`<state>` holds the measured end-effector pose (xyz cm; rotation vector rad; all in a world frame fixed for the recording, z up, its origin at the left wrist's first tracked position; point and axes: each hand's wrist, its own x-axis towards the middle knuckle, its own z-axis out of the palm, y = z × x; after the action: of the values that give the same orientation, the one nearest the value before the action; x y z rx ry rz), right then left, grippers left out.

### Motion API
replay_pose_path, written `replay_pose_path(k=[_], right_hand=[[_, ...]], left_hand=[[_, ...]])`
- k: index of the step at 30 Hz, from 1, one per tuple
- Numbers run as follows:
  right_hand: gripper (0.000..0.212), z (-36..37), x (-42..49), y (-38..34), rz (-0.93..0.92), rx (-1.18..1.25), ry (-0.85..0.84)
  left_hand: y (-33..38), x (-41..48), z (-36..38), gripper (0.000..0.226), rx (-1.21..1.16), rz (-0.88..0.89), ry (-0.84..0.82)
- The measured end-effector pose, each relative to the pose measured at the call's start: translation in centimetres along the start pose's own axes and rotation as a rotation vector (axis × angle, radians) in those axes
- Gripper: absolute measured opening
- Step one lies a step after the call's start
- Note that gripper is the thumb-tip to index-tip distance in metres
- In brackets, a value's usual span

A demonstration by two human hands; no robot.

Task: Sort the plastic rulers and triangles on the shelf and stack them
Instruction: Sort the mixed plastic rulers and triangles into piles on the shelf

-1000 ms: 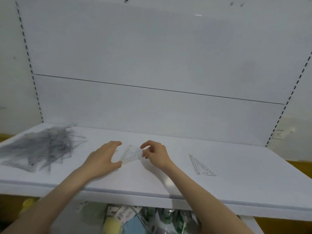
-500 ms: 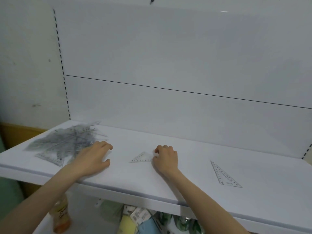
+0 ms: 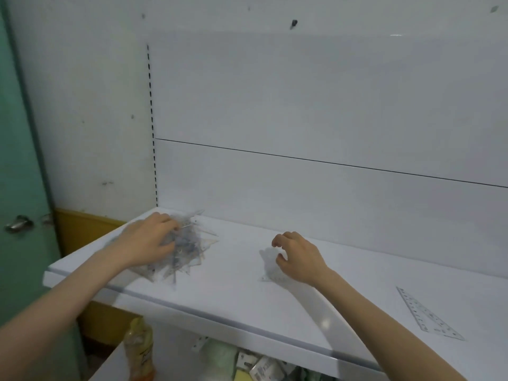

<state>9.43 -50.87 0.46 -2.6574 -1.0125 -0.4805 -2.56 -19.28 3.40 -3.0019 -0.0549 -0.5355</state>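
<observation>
On the left end of the white shelf (image 3: 233, 295) lies a jumbled pile of clear plastic rulers and triangles (image 3: 189, 248). My left hand (image 3: 148, 240) rests on that pile with its fingers bent into the pieces; whether it pinches one is hidden. A small clear triangle (image 3: 270, 274) lies flat near the shelf's middle. Just over its right end hovers my right hand (image 3: 301, 258), fingers loosely curled and holding nothing. A long, narrow clear triangle (image 3: 428, 316) lies alone at the right.
The shelf's white back panel (image 3: 302, 133) rises behind. A green door (image 3: 19, 188) with a metal handle stands to the left. Below the shelf's front edge sit packaged goods (image 3: 258, 364) and a yellow-orange bottle (image 3: 138, 350).
My left hand has moved left onto the pile. My right hand has let go of the small triangle, which now lies flat on the shelf. The view has swung left.
</observation>
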Motion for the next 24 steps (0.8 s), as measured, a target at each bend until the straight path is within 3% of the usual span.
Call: replay_pose_path(k=[8,14,16,18,22,24], right_hand=[[0.032,3.1,7.7,-9.7,-0.062,0.112,-0.010],[0.019,5.7,11.8,-16.9,0.045,0.186,-0.074],[0.024,6.3,12.2,-18.5,0.119,0.186,-0.098],[0.034,6.7,12.1,-19.6,0.159,0.160,-0.131],[0.051,6.5,11.0,-21.6,0.201,-0.040,-0.258],[0.061,6.2,10.4,-22.5,0.234,-0.136,-0.301]], left_hand=[[-11.9,-0.5,0.6,0.029,-0.090,-0.106,-0.022],[-17.3,-0.3,4.2,0.029,-0.223,-0.040,-0.082],[-17.8,-0.1,5.0,0.031,-0.286,0.031,-0.095],[-17.5,0.1,5.2,0.042,-0.335,0.124,-0.126],[-15.7,0.3,5.7,0.088,-0.408,0.318,-0.209],[-14.9,0.5,6.3,0.093,-0.366,0.383,-0.222]])
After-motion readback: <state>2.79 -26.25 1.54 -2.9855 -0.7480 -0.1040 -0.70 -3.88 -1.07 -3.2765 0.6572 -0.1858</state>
